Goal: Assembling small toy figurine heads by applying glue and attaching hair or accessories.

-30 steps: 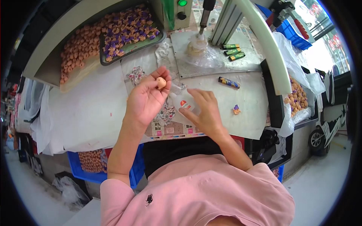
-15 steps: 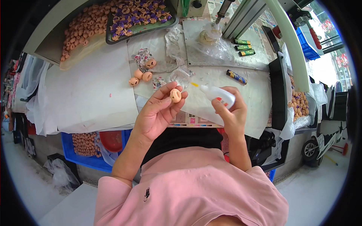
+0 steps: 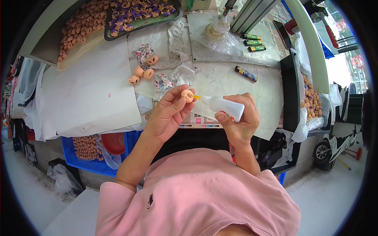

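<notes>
My left hand [image 3: 167, 114] pinches a small peach-coloured doll head [image 3: 186, 96] between thumb and fingers, its hollow side turned to the right. My right hand [image 3: 241, 118] is wrapped round a white squeeze bottle [image 3: 226, 107], tilted almost level. The bottle's yellow nozzle [image 3: 197, 97] reaches the opening of the doll head; whether it touches cannot be made out. Beyond my left hand, several loose doll heads [image 3: 139, 71] lie by a floral cloth [image 3: 144, 53]. A second piece of floral cloth [image 3: 162, 81] is close to my fingertips.
At the far left, a dark tray [image 3: 141, 23] holds purple and peach pieces beside a heap of doll heads [image 3: 82, 27]. Several glue-like tubes [image 3: 252, 42] lie by a metal press post. A blue crate [image 3: 73, 159] hangs below the table's left edge; a black bin [image 3: 290, 98] stands at right.
The bottle has tipped over toward the left, bringing its nozzle to the doll head. My left hand has turned the head so its opening faces the nozzle.
</notes>
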The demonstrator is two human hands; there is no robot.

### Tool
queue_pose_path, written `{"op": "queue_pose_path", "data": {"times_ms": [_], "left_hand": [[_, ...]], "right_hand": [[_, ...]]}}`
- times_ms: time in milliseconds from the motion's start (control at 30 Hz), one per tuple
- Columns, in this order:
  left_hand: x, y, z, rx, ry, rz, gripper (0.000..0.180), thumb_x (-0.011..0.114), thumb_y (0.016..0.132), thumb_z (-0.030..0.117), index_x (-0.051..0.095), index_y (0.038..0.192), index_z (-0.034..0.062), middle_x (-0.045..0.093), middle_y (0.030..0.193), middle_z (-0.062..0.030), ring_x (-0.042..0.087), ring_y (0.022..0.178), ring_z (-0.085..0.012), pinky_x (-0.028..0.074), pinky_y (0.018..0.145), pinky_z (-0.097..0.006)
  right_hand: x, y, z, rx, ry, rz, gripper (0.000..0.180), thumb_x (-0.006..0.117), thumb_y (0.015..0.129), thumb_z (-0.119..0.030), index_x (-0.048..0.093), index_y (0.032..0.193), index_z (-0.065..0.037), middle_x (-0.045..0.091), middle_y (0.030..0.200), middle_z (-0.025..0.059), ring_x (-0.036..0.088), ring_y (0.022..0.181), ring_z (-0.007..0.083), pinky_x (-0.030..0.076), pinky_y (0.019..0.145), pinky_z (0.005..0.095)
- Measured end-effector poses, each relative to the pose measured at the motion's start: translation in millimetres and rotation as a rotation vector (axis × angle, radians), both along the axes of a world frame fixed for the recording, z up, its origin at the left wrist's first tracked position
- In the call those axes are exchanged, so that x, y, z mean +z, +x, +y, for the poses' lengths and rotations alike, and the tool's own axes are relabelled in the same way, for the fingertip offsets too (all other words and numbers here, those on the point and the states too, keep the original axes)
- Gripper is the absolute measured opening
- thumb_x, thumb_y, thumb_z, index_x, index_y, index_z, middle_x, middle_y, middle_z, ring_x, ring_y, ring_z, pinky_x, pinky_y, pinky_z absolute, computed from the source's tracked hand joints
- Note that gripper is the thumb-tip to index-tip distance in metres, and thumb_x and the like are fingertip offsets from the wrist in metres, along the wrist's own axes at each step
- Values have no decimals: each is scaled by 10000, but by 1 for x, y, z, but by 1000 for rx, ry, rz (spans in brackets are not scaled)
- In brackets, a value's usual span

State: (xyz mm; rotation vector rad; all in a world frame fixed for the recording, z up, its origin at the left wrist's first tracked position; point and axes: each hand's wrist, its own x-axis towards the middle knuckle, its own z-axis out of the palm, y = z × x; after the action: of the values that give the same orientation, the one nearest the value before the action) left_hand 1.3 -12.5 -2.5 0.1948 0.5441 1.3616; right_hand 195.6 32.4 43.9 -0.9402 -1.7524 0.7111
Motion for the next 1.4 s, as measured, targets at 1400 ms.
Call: {"op": "queue_pose_path", "data": {"times_ms": [1400], "left_hand": [[-13, 2, 5, 9, 39, -28, 363, 539, 866, -120, 562, 1175, 70, 530, 1304, -110, 472, 1269, -267, 426, 1070, -318]], "right_hand": [[-2, 11, 6, -5, -22, -60, 377, 835, 707, -279, 662, 907, -11, 577, 779, 46, 530, 660, 131, 397, 560, 255]]}}
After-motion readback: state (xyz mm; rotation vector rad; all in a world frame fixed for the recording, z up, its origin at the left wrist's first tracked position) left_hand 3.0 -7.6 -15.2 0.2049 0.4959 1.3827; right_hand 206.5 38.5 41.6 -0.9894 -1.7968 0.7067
